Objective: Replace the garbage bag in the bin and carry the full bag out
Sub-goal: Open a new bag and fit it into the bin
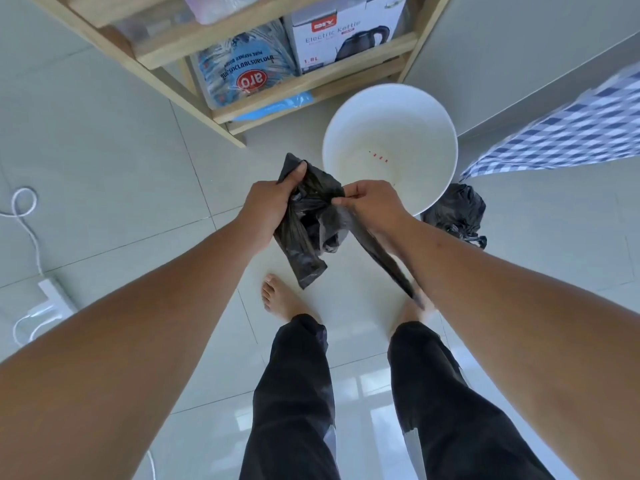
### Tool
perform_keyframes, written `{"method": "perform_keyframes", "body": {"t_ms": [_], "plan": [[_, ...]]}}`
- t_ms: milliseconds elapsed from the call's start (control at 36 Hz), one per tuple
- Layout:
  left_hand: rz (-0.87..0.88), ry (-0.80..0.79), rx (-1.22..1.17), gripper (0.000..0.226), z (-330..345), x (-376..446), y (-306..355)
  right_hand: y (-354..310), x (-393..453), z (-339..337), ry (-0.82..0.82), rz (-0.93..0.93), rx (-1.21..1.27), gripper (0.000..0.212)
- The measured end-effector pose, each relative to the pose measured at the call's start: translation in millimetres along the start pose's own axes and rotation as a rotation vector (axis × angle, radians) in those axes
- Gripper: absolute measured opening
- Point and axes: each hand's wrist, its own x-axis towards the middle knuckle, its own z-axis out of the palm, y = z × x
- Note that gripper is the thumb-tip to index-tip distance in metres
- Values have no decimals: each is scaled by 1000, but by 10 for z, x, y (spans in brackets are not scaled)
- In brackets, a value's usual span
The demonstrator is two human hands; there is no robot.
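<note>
Two bare hands meet above the tiled floor point(104, 202), both closed on one crumpled black garbage bag point(308, 230); the left hand point(268, 209) has a full grip on the bunched upper part, thumb over the top fold, while the right hand point(375, 206) pinches an edge between thumb and fingertips, a long strip of the plastic trailing down under that wrist toward the feet; just beyond the hands stands one white bin point(389, 147), round, open, with no liner inside, its near rim partly hidden by the right hand; one tied, full black bag point(457, 213) sits on the floor touching the bin's right side; behind the bin a wooden shelf unit point(221, 112) reaches the floor, its lower shelf carrying one blue-printed packet point(246, 67) and one electric kettle box point(346, 32) side by side; a blue checked cloth point(568, 133) hangs in at the right edge; near the floor's left edge lie one white power strip point(55, 296) and a looping white cable point(24, 216), well apart from the bin; two bare feet in black trousers stand below the hands.
</note>
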Motion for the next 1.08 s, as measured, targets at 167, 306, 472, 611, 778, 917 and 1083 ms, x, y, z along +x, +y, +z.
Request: {"method": "perform_keyframes", "body": {"t_ms": [167,306,472,611,778,917,1083], "plan": [[20,-418,-233,40,-63,40,-60,-40,-13,-110,38,-17,-146,39],[108,-263,-136,17,-49,67,-52,-14,1,-158,82,32,-20,33],[141,-31,131,38,-70,78,55,21,57,-262,108,34,22,11],[197,-215,178,30,-183,70,99,-9,173,-417,222,59,-43,12],[348,152,492,34,-255,252,139,21,118,-542,295,95,119,20],[463,203,612,36,-274,314,246,-3,76,-712,344,-17,-89,27],[84,26,138,12,-214,317,404,-12,100,-933,375,41,-128,41]]}}
